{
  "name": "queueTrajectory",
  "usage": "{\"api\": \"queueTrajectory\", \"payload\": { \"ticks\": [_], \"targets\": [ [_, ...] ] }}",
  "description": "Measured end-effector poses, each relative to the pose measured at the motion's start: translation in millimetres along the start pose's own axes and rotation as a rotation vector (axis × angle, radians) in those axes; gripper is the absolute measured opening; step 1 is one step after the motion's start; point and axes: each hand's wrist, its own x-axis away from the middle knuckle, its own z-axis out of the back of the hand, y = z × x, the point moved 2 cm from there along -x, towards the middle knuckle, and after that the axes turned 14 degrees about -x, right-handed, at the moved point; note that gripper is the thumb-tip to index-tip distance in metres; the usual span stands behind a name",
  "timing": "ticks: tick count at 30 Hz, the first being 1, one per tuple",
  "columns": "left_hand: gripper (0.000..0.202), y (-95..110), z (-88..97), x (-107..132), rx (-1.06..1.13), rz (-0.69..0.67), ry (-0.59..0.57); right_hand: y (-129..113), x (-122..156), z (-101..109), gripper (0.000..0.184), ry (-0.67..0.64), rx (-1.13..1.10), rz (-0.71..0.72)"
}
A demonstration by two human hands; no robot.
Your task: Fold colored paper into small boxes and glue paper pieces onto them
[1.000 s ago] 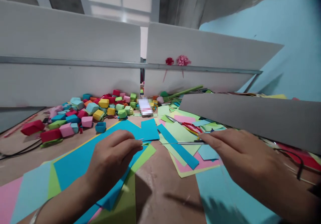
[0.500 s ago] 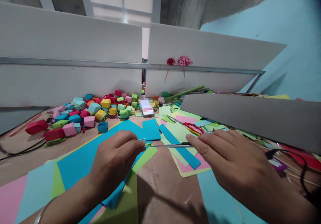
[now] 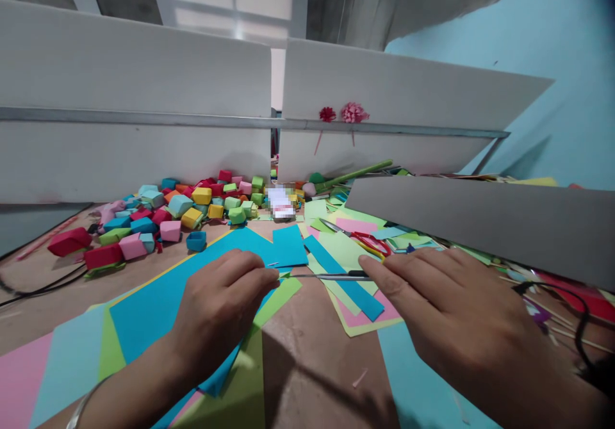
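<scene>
My left hand (image 3: 223, 304) is closed in a pinch, palm down, above the blue sheets. A thin piece, which looks like paper seen edge-on, shows at its fingertips. My right hand (image 3: 444, 317) is closed around scissors (image 3: 336, 277) with slim metal blades and a black part. They lie level, seen from the side, their tips close to my left fingertips; I cannot see their handle loops. Below and behind them lie a blue paper strip (image 3: 353, 288) and a small blue square (image 3: 289, 246). A large blue sheet (image 3: 158, 301) spreads under my left hand.
Folded paper boxes (image 3: 180, 205) in many colours heap at the back left. Red-and-yellow scissors (image 3: 369, 242) lie behind my right hand. A phone (image 3: 281, 202) stands at the back. A grey board (image 3: 480, 218) juts in at right; a black cable (image 3: 583, 314) loops below it.
The view has tilted slightly. My right hand and the scissors have shifted very little, and the blades look slightly more level. My left hand keeps its pinch in place.
</scene>
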Motion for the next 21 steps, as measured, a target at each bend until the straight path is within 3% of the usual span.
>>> {"api": "queueTrajectory", "payload": {
  "ticks": [8,21],
  "targets": [
    [0.006,3,-0.4,2,-0.054,-0.056,-0.001,-12,-13,0,0.029,0.019,0.027,0.066],
    [0.005,0,2.3,-3,-0.012,-0.018,0.028,-2,-3,0,0.027,0.057,-0.02,0.02]
  ]
}}
